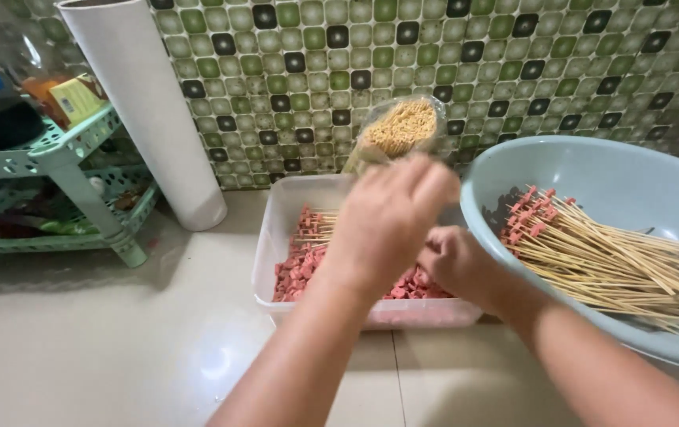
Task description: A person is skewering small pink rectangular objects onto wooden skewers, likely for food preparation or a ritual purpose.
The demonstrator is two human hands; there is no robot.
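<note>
My left hand hovers over a white rectangular tub that holds small pink meat cubes and a few bamboo skewers. The back of this hand faces the camera and hides what its fingers do. My right hand reaches into the same tub, fingers curled down among the pink pieces. Behind the hands a clear bag of bare bamboo skewers leans on the tiled wall.
A pale blue basin at the right holds several skewers tipped with pink meat. A white pipe leans at the wall. A mint green plastic rack with jars and packets stands at the left on a beige tiled floor.
</note>
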